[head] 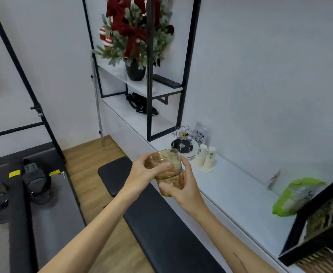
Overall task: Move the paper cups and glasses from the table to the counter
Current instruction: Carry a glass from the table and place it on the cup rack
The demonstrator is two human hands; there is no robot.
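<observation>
Both my hands hold an amber glass (168, 170) in the air, above the black bench and just short of the white counter (238, 196). It looks like two stacked glasses. My left hand (144, 170) grips the upper part near the rim. My right hand (181, 188) wraps the lower part from the right. Two stacks of upturned white paper cups (206, 159) with green leaf prints stand on the counter, just right of the glass.
A wire glass rack (182, 140) on a round base and a QR-code sign (200, 134) stand behind the cups. A green bag (293, 196) lies further right. A black bench (161, 219) runs along the counter. Black shelf frames (150, 75) rise above it.
</observation>
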